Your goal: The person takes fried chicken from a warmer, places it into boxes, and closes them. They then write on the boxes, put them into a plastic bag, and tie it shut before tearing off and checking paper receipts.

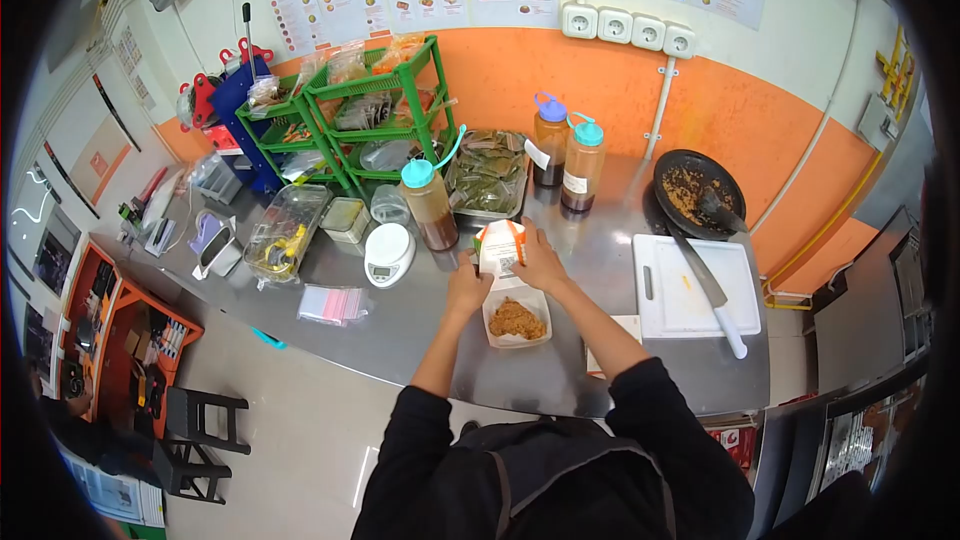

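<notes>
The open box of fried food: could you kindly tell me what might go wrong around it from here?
The left hand and right hand grip printed packaging just behind the open box; a slip might jolt out food. The nearest teal-capped bottle stands close to the left hand and could be knocked. The knife has its handle jutting past the cutting board, where a sleeve might catch it.

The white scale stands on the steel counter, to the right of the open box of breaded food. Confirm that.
Wrong side: the head view shows the white scale to the left of the open box of breaded food. It does stand on the steel counter.
</notes>
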